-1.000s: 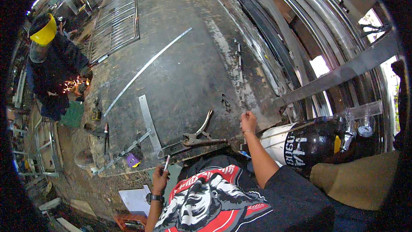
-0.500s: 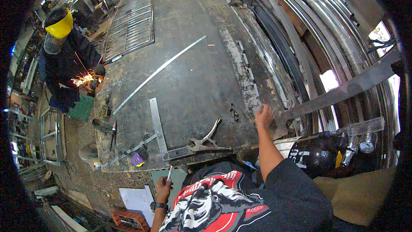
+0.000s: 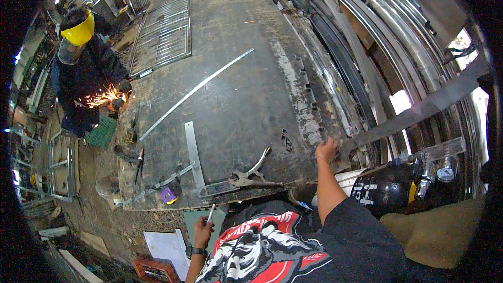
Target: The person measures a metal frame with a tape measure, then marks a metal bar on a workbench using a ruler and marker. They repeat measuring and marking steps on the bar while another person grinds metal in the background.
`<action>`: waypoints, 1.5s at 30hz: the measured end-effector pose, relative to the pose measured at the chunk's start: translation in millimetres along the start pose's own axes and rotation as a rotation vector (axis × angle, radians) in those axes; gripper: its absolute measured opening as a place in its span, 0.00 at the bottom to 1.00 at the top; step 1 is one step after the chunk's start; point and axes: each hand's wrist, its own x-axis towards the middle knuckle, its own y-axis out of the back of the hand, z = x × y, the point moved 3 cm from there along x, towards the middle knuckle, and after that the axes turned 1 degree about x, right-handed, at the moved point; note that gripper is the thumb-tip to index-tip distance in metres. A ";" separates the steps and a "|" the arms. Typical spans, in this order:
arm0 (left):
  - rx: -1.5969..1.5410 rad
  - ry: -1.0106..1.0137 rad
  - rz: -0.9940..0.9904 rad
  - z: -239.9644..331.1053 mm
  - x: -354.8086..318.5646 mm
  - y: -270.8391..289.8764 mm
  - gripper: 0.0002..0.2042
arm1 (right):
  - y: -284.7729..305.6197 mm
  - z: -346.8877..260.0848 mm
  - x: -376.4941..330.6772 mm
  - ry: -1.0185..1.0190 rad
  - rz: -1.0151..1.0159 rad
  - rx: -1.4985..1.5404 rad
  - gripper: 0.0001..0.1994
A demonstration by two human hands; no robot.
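Note:
Low by the table's front edge, my left hand (image 3: 203,232) is closed around a slim white marker-like stick (image 3: 211,213), its tip pointing up. My right hand (image 3: 328,149) is at the right side of the dark worktable (image 3: 230,105), fingers curled at the near end of a narrow dark metal strip (image 3: 309,91) with notch-like marks. The exact grip is hidden by the hand. Just left of it lie small dark metal pieces (image 3: 286,139). Locking clamp pliers (image 3: 254,173) rest near the front edge, beside a steel square (image 3: 195,160).
A purple tape measure (image 3: 168,195) and a long steel ruler (image 3: 196,94) lie on the table, with a metal grille (image 3: 162,36) farther back. At left, a person in a yellow face shield (image 3: 78,30) throws sparks. Metal tubes (image 3: 398,36) and a black cylinder (image 3: 385,186) stand right.
My right hand has shifted slightly toward me and right. The strip showed light grey pieces before and now looks dark, lying farther right. My left hand still holds the white stick.

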 end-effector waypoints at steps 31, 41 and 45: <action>0.082 -0.514 0.064 106.3 -10.7 110.9 0.14 | 29.3 -228.0 -478.8 0.433 -1.772 0.296 0.13; 0.019 -0.501 0.108 86.2 20.4 142.2 0.13 | 36.9 -251.3 -491.7 0.696 -1.628 0.358 0.15; 0.246 -0.647 0.301 62.7 62.9 202.4 0.20 | 13.9 -243.1 -428.9 0.669 -1.184 0.646 0.14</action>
